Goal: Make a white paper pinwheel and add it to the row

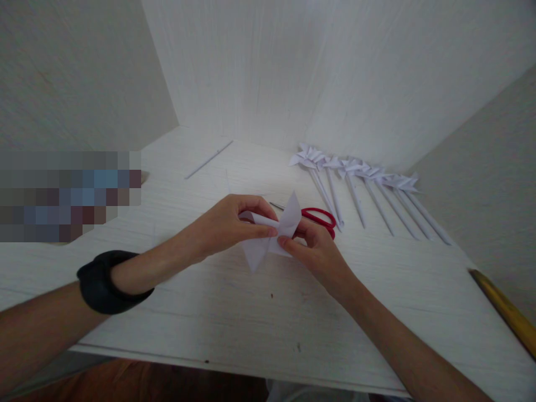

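Observation:
Between my two hands is a white paper pinwheel head [256,254], its points folded and sticking up and down. My left hand [238,223] pinches it near the middle with thumb and fingers. From the other side, my right hand [312,243] grips it, thumb close to the left thumb at the centre. Just behind the right hand lie red-handled scissors [319,212], partly hidden by the hand and the paper. No stick shows on the held paper.
Several finished paper pinwheels [355,170] on rolled sticks lie in a row at the back right. A single paper stick [209,159] rests at the back left. A yellow strip [502,310] runs along the right edge. White panels surround the table [234,324]. The far left is blurred out.

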`<move>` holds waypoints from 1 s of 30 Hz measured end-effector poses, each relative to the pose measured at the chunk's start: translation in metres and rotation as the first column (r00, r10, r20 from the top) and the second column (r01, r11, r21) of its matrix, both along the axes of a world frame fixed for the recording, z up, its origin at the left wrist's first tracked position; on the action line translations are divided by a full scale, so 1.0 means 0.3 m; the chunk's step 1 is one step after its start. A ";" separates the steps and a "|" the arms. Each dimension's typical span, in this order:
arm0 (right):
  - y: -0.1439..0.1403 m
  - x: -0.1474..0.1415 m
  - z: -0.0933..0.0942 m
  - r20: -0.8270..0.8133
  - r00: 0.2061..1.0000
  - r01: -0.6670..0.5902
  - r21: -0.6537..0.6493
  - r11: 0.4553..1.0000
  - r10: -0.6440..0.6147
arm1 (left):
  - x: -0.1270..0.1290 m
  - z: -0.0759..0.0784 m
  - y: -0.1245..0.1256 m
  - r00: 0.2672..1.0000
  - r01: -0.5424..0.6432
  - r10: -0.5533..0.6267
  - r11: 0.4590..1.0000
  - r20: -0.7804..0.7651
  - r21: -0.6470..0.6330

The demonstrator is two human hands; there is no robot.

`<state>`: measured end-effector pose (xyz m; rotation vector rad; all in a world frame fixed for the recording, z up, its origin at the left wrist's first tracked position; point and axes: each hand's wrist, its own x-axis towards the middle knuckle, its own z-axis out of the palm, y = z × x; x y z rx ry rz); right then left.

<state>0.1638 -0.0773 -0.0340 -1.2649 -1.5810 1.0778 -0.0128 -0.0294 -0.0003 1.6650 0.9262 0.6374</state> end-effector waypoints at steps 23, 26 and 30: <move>0.005 -0.001 0.013 -0.136 0.990 0.023 -0.125 0.992 -0.040 | -0.003 -0.016 -0.001 0.993 0.061 -0.033 0.963 -0.112 0.261; 0.005 0.002 0.018 -0.179 0.982 0.025 -0.152 0.988 -0.053 | -0.006 -0.010 -0.001 0.990 0.107 -0.079 0.959 -0.113 0.264; 0.008 0.005 0.018 -0.183 0.982 0.020 -0.151 0.988 -0.048 | -0.009 -0.005 0.005 0.988 0.138 -0.115 0.954 -0.103 0.264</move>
